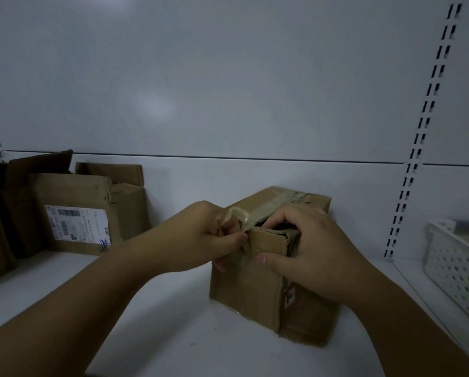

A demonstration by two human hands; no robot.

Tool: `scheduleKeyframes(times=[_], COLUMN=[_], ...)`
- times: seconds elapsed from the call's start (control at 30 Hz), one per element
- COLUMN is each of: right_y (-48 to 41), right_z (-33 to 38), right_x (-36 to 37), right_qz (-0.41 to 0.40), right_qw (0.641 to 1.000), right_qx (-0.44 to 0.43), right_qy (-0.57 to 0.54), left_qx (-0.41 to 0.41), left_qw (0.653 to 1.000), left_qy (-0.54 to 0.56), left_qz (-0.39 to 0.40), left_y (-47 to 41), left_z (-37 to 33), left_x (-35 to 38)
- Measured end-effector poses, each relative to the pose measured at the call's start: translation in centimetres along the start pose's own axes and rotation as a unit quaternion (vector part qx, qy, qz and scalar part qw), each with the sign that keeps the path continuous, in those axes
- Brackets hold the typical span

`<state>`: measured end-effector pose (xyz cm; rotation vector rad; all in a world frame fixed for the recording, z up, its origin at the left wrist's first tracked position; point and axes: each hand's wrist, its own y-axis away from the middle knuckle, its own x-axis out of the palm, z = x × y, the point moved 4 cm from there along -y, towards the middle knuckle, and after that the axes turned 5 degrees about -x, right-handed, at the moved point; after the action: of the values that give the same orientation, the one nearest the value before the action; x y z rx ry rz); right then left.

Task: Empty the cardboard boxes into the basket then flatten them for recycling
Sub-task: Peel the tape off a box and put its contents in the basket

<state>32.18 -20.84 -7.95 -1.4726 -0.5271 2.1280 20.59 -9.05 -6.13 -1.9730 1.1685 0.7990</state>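
Here, left hand point(200, 235) peels tape point(244, 216) — right hand point(309, 248) grips box point(255, 289).

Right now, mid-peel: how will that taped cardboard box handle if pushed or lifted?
Probably slides rather than tips: the taped cardboard box sits flat on the smooth shelf. Likely soft-walled: its top edge by the right hand looks crushed. Weight can't be judged: contents hidden.

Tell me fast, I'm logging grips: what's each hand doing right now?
Left hand: pinches the peeled packing tape on the taped cardboard box.
Right hand: grips that box's top corner.
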Motion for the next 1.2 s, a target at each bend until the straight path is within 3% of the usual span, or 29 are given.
scheduleKeyframes(times=[0.23, 0.53, 0.73, 0.83, 1.03, 1.2], right_y=[0.0, 0.1, 0.0, 0.0, -0.2, -0.2], right_z=[-0.1, -0.1, 0.0, 0.1, 0.2, 0.2], right_x=[0.1, 0.1, 0.0, 0.0, 0.0, 0.0], right_qz=[0.016, 0.022, -0.008, -0.006, 0.017, 0.020], right_qw=[1.000, 1.000, 0.999, 0.999, 0.999, 0.998], right_qx=[-0.003, -0.020, -0.036, -0.038, -0.052, -0.066], right_qy=[0.005, 0.008, 0.004, 0.007, -0.004, -0.013], left_qx=[-0.043, -0.043, 0.011, -0.005, -0.083, -0.124], left_qw=[0.982, 0.982, 0.993, 0.997, 0.977, 0.944], left_qy=[0.142, -0.011, -0.034, -0.045, -0.119, -0.135], left_qz=[-0.118, -0.183, -0.117, -0.067, 0.157, 0.273], left_y=[1.9, 1.6, 1.9, 1.7, 0.3, -1.0], left_z=[2.0, 1.2, 1.0, 1.1, -0.2, -1.4], left_x=[0.8, 3.7, 3.1, 1.6, -1.5, -2.5])
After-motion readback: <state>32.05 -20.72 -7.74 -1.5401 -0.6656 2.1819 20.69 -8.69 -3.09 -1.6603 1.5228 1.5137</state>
